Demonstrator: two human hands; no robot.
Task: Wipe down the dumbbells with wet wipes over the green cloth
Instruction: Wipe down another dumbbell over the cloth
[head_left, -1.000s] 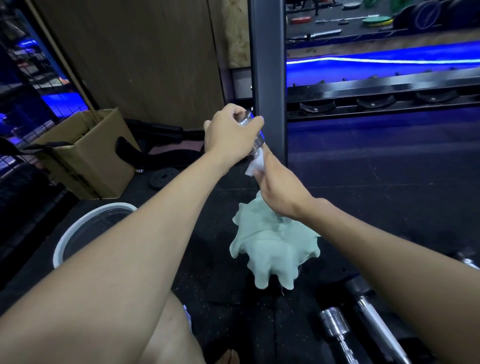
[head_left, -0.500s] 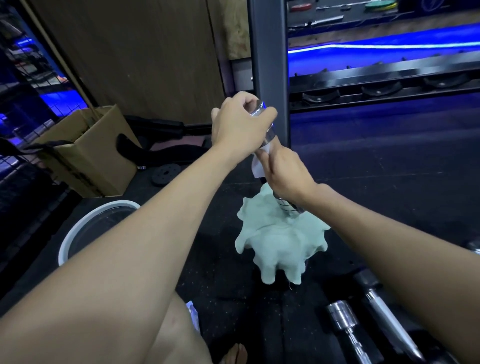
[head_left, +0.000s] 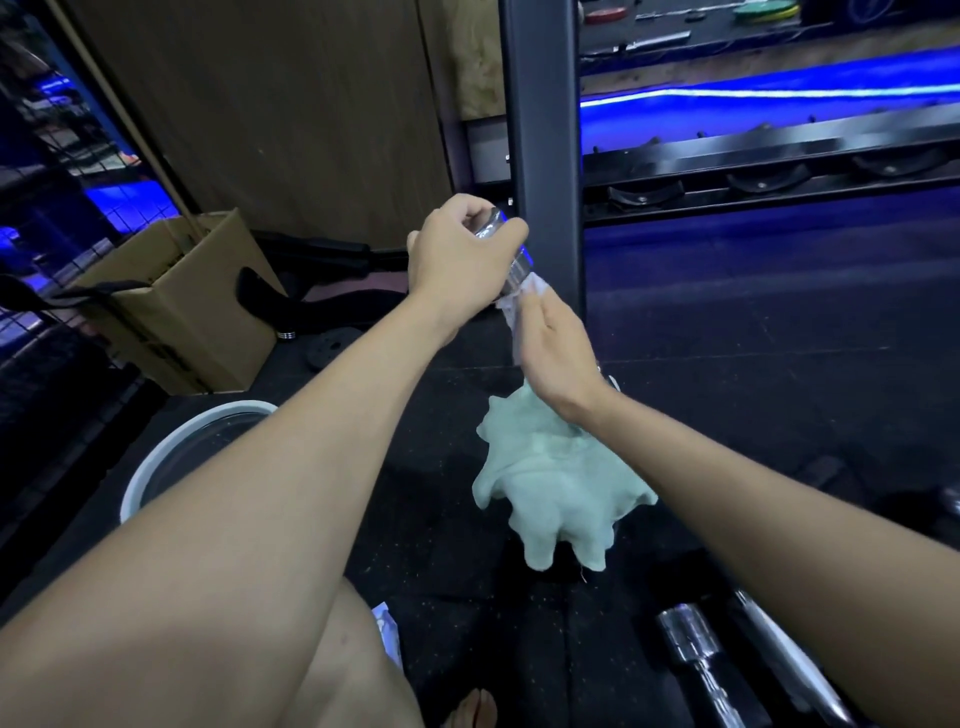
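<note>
Nearest to me, my bare knee sits at the bottom of the view, with a chrome dumbbell lying on the black rubber floor to its right and a second chrome bar just beside that. My two forearms reach forward from the lower corners and meet in the middle. The green cloth lies crumpled on the floor under my right wrist, and the dumbbell I am cleaning stands tilted above it, its lower end hidden behind my right hand.

My right hand is wrapped around the handle with the white wet wipe pinched against the metal; the wipe bunches out above my fingers, touching the chrome. My left hand is higher, wrist bent, its fingers curled over the dumbbell's shiny upper head, gripping it from above.

To the left, a white-rimmed bucket shows partly behind my left forearm, and farther back a cardboard box stands near the wooden wall panel. Behind my hands rises the dark upright post of a rack, whose shelf rail runs off to the right, with a blue light strip glowing beyond it.
</note>
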